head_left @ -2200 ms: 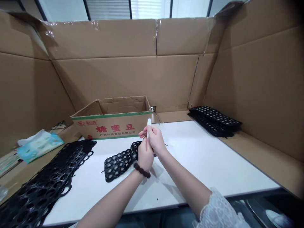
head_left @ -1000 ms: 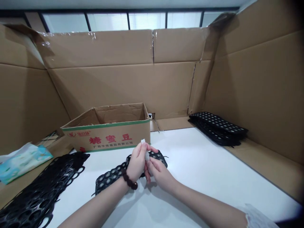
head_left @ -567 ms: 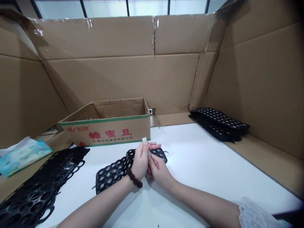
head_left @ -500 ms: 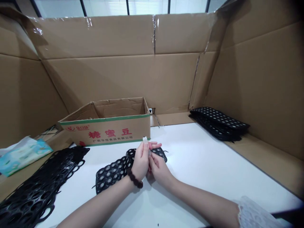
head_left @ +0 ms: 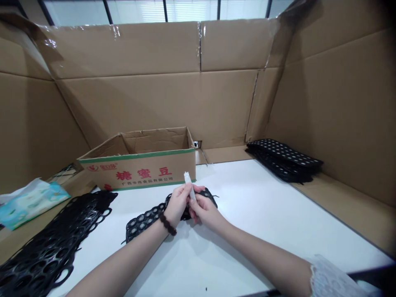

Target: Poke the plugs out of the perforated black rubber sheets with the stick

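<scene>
A slim white stick (head_left: 188, 180) points up and slightly left out of my two hands; its lower end is hidden by fingers, and its exact kind does not show. My left hand (head_left: 177, 201), with a dark bead bracelet on the wrist, is closed around it from the left. From the right, the thumb and fingers of my right hand (head_left: 204, 209) pinch its lower part. Under and behind both hands lies a black sheet with rows of round grey discs (head_left: 145, 221), partly covered by them.
A cardboard box with red lettering (head_left: 154, 170) stands behind the hands. Black sheets with round holes (head_left: 52, 243) lie at left, near a tissue pack (head_left: 32, 202). A stack of black dotted sheets (head_left: 283, 159) lies at right. Cardboard walls (head_left: 154, 99) enclose the white table (head_left: 262, 214).
More of the white stick shows above my fingers, and it leans further left. My left hand has shifted slightly left, and my right fingers have moved up along the stick.
</scene>
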Demonstrator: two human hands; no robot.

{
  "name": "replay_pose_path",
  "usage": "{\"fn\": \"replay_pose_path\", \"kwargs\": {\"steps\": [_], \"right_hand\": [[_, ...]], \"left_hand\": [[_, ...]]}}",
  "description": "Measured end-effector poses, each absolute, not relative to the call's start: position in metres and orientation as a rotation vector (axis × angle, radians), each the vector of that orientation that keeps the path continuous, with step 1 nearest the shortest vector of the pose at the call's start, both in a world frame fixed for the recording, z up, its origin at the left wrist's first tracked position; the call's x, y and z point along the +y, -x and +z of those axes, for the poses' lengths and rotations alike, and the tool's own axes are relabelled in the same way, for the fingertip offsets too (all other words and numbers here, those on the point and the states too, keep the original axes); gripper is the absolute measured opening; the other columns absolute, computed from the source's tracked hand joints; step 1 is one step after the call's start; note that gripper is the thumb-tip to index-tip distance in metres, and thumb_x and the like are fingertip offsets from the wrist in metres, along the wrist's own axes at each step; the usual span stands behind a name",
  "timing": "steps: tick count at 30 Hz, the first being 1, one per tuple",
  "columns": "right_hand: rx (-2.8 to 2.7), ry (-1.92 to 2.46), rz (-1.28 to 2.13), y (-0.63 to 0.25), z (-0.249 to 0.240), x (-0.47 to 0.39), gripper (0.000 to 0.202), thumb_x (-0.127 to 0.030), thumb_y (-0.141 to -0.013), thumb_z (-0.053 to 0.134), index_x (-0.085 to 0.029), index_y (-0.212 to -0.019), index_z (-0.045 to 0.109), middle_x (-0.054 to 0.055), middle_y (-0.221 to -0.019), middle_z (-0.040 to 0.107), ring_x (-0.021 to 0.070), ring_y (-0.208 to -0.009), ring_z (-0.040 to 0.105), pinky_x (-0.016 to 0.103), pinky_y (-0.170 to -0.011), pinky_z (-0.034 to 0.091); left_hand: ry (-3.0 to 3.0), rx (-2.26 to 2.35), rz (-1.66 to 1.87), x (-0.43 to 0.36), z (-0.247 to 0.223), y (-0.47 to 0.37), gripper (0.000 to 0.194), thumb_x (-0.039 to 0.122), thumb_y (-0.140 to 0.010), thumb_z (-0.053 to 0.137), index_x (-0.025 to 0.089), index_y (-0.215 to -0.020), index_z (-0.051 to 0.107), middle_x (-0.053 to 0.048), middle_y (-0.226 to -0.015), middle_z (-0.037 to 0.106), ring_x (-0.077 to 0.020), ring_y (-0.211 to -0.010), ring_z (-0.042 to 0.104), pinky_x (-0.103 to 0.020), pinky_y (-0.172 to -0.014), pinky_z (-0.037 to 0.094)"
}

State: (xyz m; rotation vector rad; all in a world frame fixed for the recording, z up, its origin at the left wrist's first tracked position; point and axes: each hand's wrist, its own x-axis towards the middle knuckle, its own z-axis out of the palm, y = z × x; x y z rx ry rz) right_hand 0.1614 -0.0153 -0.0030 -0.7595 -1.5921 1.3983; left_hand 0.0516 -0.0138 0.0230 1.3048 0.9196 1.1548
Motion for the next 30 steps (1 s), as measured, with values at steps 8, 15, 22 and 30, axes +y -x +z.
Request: {"fn": "replay_pose_path", "kwargs": {"steps": [8, 15, 22, 30], "right_hand": [[-1.598, 0.83, 1.45, -0.166, -0.008, -0.014, 0.029, -0.04, -0.075, 0.049, -0.013, -0.084, 0.053, 0.002, -0.067, 0.059, 0.0088, -0.051, 0.054, 0.021, -0.051, 0.041], [-1.624, 0.907, 1.363, -0.166, -0.018, -0.014, 0.026, -0.037, -0.076, 0.046, -0.014, -0.068, 0.054, 0.001, -0.059, 0.056, 0.0086, -0.048, 0.053, 0.021, -0.05, 0.042], [-1.599, 0.925, 1.246, -0.166, -0.027, -0.013, 0.028, -0.038, -0.079, 0.042, -0.014, -0.068, 0.053, 0.001, -0.057, 0.055, 0.0089, -0.046, 0.053, 0.02, -0.047, 0.042], [-1.592, 0.936, 1.217, -0.164, -0.027, -0.015, 0.029, -0.038, -0.079, 0.042, -0.014, -0.068, 0.053, 0.0, -0.056, 0.053, 0.0081, -0.044, 0.051, 0.02, -0.045, 0.041]], "left_hand": [[-1.354, 1.058, 1.476, -0.006, 0.025, -0.043, 0.035, 0.042, -0.079, 0.039, 0.013, -0.078, 0.059, -0.008, -0.091, 0.065, -0.013, -0.059, 0.057, -0.024, -0.055, 0.043], [-1.369, 1.067, 1.459, -0.002, 0.023, -0.04, 0.036, 0.043, -0.08, 0.037, 0.014, -0.071, 0.055, -0.009, -0.084, 0.067, -0.0184, -0.08, 0.057, -0.03, -0.075, 0.039], [-1.328, 1.123, 1.486, -0.004, 0.011, -0.043, 0.035, 0.044, -0.079, 0.038, 0.014, -0.068, 0.053, -0.01, -0.088, 0.067, -0.0187, -0.077, 0.058, -0.031, -0.077, 0.038], [-1.254, 1.046, 1.528, -0.01, 0.009, -0.053, 0.029, 0.041, -0.079, 0.04, 0.016, -0.067, 0.048, -0.01, -0.093, 0.066, -0.0206, -0.092, 0.057, -0.034, -0.085, 0.036]]}}
